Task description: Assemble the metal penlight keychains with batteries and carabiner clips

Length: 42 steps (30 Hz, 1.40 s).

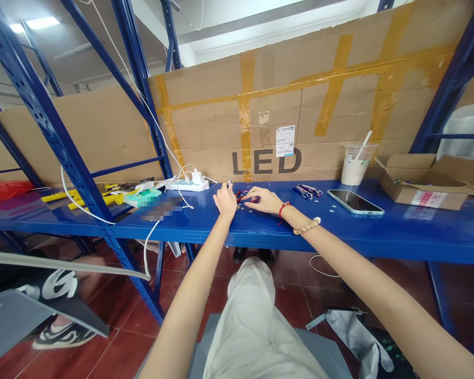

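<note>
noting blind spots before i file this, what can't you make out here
Small things between left hand and right hand: head view, too small, partly covered by the hands.
Bottom of box: head view, hidden by its front side.
Dark patch on table: head view, pixelated.

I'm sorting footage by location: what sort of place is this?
Probably a workshop or storeroom: a blue metal rack used for handiwork, a power strip on it and taped cardboard behind.
</note>
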Motion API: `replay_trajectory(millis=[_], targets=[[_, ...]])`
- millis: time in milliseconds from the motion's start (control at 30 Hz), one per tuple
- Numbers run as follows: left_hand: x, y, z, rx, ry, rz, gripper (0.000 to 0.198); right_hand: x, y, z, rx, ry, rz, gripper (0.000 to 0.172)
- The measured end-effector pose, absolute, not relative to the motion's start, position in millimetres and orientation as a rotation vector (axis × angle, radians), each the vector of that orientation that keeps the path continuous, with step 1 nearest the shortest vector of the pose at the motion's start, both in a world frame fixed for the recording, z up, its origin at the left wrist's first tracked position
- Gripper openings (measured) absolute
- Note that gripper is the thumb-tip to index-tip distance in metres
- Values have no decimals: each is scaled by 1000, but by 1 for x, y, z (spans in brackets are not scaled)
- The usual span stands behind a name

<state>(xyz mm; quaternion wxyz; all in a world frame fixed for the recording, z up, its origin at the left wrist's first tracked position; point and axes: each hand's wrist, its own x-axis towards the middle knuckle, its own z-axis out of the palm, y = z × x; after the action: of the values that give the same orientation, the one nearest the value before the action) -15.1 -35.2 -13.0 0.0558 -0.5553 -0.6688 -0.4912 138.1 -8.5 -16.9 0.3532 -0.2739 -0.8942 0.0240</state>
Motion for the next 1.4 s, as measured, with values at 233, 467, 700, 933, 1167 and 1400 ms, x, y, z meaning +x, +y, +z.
replay_trajectory(millis=[233,467,700,933,1167,1400], targets=[[-15,-38,-11,-1660,-2097,-1521,30,137,8,-27,-563,-2459,12,16],[-15,-34,-14,-1847,-2008,-1715,37,141,9,-26,-630,-2440,-10,16],[-13,-28,-18,-2182,-1723,-1570,28,141,8,-25,-619,-2450,-16,13],[-12,-27,-20,-2264,-1688,-1541,29,143,10,-23,-657,-2453,-11,14],[-13,-24,-21,-2266,-1692,-1506,27,144,10,-24,-634,-2406,149,13],[-14,-22,-22,-2281,-1661,-1472,28,143,7,-22,-745,-2436,141,14]])
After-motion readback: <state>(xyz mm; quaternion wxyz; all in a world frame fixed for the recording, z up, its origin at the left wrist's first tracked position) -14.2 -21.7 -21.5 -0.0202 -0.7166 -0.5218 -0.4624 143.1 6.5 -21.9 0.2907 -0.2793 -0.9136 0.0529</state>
